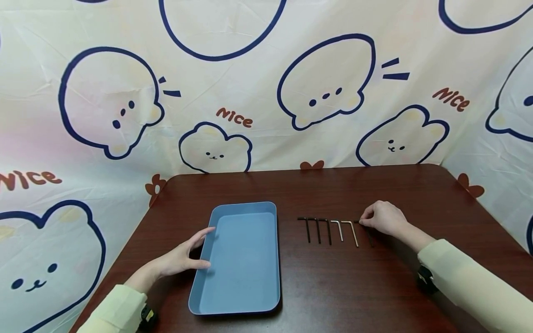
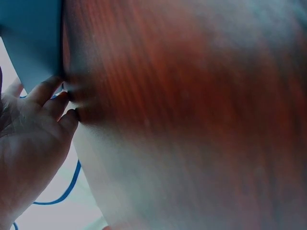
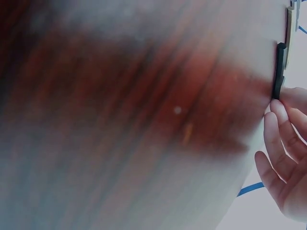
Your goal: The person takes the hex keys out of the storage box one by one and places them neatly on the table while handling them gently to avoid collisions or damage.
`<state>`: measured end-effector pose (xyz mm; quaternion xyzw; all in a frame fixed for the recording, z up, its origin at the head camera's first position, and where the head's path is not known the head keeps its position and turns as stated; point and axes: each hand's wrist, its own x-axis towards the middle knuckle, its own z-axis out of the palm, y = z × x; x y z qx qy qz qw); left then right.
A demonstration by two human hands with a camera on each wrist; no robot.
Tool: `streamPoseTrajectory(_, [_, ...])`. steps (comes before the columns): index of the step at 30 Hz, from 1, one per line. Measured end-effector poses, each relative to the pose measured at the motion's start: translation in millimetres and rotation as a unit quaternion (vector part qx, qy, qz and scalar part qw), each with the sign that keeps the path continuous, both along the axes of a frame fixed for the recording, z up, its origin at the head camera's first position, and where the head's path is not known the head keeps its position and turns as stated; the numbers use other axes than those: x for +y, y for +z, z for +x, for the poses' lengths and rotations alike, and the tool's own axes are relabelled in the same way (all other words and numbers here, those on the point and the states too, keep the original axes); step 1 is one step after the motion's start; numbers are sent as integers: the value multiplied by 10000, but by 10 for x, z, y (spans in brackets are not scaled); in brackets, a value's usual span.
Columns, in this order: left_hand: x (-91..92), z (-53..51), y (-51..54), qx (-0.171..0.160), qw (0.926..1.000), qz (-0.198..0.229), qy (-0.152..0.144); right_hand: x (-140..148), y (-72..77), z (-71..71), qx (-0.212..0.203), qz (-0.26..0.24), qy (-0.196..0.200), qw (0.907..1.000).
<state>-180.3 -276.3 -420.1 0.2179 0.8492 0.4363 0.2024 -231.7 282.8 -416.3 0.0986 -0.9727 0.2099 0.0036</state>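
Observation:
The blue rectangular tray [image 1: 245,259] lies on the dark wooden table. My left hand [image 1: 179,257] grips its left rim, with the thumb and a fingertip over the edge; in the left wrist view, other fingers [image 2: 60,103] of that hand bend against the tray's outer side. To the right of the tray is a row of L-shaped hex keys: three black ones [image 1: 318,231] at the left, then two silver ones [image 1: 354,235]. At the row's right end, my right hand [image 1: 388,219] pinches the short arm of a black hex key [image 3: 278,72]. Its long arm points toward me.
The brown table [image 1: 325,286] extends around the tray and the keys. Behind it and at both sides hangs a pale cloth [image 1: 258,88] printed with blue-outlined cartoon bears. Dark bands [image 1: 425,279] sit at the wrists below light sleeves.

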Motion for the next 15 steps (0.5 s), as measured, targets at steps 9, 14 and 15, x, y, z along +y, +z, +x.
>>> streamPoseTrajectory(9, [-1, 14, 5, -49, 10000, 42, 15, 13, 47, 17, -5, -27, -21, 10000])
streamPoseTrajectory(14, [-4, 13, -2, -42, 10000, 23, 1, 23, 118, 18, 21, -101, -75, 9999])
streamPoseTrajectory(15, [-4, 12, -4, -38, 10000, 13, -1, 26, 136, 21, 26, -138, -86, 9999])
